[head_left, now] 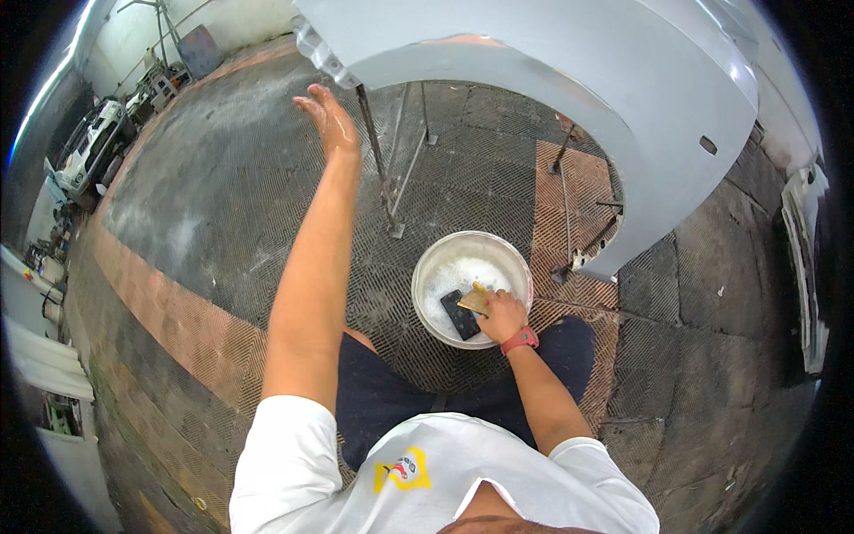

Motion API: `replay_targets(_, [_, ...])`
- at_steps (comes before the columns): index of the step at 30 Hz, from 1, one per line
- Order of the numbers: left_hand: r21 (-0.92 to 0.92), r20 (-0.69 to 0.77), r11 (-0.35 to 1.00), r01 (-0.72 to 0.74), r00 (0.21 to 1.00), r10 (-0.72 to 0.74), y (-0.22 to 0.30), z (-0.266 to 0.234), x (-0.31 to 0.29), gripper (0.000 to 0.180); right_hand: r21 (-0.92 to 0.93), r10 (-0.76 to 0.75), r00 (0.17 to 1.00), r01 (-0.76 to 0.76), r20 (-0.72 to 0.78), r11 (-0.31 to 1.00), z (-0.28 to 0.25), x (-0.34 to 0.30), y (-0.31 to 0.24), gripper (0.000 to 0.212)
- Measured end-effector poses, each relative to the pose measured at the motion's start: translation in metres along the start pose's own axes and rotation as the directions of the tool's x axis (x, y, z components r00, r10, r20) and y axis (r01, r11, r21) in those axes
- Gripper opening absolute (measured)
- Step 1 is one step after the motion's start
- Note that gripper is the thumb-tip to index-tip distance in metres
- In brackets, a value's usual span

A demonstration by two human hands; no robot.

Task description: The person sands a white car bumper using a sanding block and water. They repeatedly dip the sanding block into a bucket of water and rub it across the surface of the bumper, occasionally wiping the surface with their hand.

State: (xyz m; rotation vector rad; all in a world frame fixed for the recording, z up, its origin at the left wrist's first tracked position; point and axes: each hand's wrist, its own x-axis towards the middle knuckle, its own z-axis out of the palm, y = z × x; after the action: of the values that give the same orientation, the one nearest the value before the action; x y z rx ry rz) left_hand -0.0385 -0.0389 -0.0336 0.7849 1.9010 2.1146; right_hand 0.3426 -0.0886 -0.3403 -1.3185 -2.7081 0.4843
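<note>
My left hand is raised at the end of an outstretched arm, wet, with its fingers extended and nothing in it. It is close to the left lower end of a grey car fender. My right hand reaches into a round white bucket between my knees. Its fingers are closed on a flat tan piece, which looks like folded sandpaper. Below that piece, a black rectangular block rests tilted in foamy water. My right fingertips are partly hidden.
Thin metal stand legs rise from the ribbed floor tiles under the fender. Another light-coloured panel stands at the far right. Car parts and clutter line the left wall.
</note>
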Motion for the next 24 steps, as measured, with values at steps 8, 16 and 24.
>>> replay_targets(8, [-0.653,0.283,0.651,0.388,0.922,-0.266,0.018,0.085,-0.06,0.134,0.022,-0.006,1.0,0.006,0.004,1.0,0.004,0.0,-0.005,0.039])
replay_targets(16, [-0.107,0.784,0.989,0.102,0.621,0.02,-0.014,0.11,-0.152,0.116,-0.052,0.044,0.994,-0.039,0.096,0.998,0.004,0.004,-0.006,0.048])
replay_targets(24, [0.501,0.851,0.691,-0.52,0.44,-0.285,-0.209,-0.045,-0.303,0.049,-0.067,0.104,0.931,-0.086,0.35,0.994,0.016,0.051,-0.005,0.071])
